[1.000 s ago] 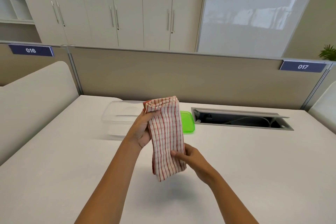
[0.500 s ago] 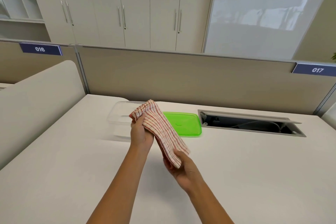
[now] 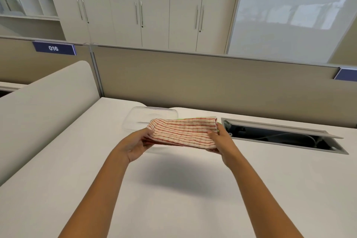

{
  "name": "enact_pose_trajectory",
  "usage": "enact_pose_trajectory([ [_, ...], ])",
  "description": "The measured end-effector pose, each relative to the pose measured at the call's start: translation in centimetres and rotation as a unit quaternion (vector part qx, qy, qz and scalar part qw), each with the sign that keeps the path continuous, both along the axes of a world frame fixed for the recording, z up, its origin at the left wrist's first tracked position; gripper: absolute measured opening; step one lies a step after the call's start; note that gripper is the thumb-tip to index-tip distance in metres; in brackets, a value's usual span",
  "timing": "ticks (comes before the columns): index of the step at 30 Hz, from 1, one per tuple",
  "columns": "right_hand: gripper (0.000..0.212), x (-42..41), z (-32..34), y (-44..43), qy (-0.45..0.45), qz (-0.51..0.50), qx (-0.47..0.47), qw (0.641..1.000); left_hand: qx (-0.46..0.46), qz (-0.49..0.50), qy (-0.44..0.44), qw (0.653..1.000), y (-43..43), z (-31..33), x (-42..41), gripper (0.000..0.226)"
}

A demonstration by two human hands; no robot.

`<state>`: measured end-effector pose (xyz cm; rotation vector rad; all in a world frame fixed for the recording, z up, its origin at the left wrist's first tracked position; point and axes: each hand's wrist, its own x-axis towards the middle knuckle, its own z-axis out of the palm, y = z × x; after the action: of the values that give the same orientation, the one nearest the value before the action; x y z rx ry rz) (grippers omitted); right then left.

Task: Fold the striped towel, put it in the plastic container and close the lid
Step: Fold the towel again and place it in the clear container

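Observation:
The folded red-and-white striped towel [image 3: 182,132] is held flat and level above the white table, stripes running left to right. My left hand [image 3: 135,146] grips its left end and my right hand [image 3: 222,141] grips its right end. The clear plastic container [image 3: 143,117] stands open just behind the towel, partly hidden by it. Only a thin green sliver of the lid [image 3: 190,119] shows along the towel's far edge.
An open cable tray [image 3: 284,137] is sunk into the table [image 3: 173,189] to the right of my right hand. A beige partition [image 3: 193,79] runs along the far edge, and a rounded white divider [image 3: 38,106] borders the left side.
The towel has turned from hanging upright to lying level between both hands, now hiding most of the green lid. My right hand moved up to the towel's right end.

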<state>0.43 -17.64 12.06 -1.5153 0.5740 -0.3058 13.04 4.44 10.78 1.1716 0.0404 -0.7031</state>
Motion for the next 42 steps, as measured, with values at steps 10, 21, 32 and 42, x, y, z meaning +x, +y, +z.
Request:
enact_pose_trajectory([
  [10,0.049,7.6,0.5,1.0,0.009,-0.040,0.043,0.998,0.303,0.109,-0.234,0.918,-1.0,1.5,6.7,0.047],
  [21,0.039,16.1,-0.9,4.8,0.106,0.047,-0.458,0.881,0.463,0.074,-0.385,0.795,-2.3,-1.2,11.3,0.041],
  [32,0.034,19.2,-4.3,5.7,0.200,0.163,-0.683,0.684,0.578,-0.004,-0.404,0.709,-2.5,-4.8,13.4,0.048],
  [42,0.032,19.8,-4.3,5.2,0.215,0.216,-0.725,0.617,0.707,-0.122,-0.461,0.522,-4.1,-4.8,13.4,0.036],
])
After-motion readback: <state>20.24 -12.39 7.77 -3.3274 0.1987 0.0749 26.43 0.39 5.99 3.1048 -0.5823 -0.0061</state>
